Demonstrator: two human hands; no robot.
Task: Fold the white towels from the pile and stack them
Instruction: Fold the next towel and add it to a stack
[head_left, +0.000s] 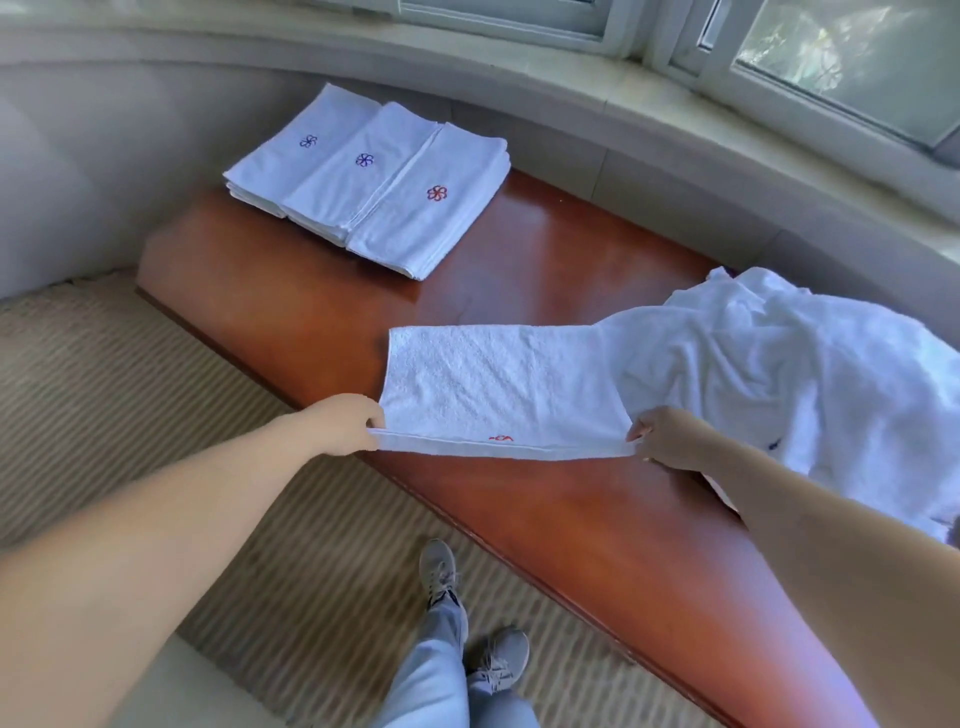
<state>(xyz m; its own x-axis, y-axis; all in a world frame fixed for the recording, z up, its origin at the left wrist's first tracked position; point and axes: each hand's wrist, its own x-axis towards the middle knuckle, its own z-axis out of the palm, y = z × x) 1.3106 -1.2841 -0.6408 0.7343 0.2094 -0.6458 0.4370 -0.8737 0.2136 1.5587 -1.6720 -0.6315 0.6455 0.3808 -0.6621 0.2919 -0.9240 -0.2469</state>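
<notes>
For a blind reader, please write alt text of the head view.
Both hands, left hand and right hand, pinch the near corners of a white towel on a wooden bench. Folded stacks lie beyond; an unfolded pile lies right.

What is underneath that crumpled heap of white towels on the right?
The towel pile lies on the wooden bench. Whatever else is beneath stays covered.

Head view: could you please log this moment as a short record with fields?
surface: reddish-brown polished wooden bench
held: white terry towel, near edge lifted
left hand: pinches towel's left corner
right hand: pinches towel's right corner
folded: three overlapping stacks of white flower-embroidered towels, far left
unfolded: crumpled white towel pile, right
</notes>
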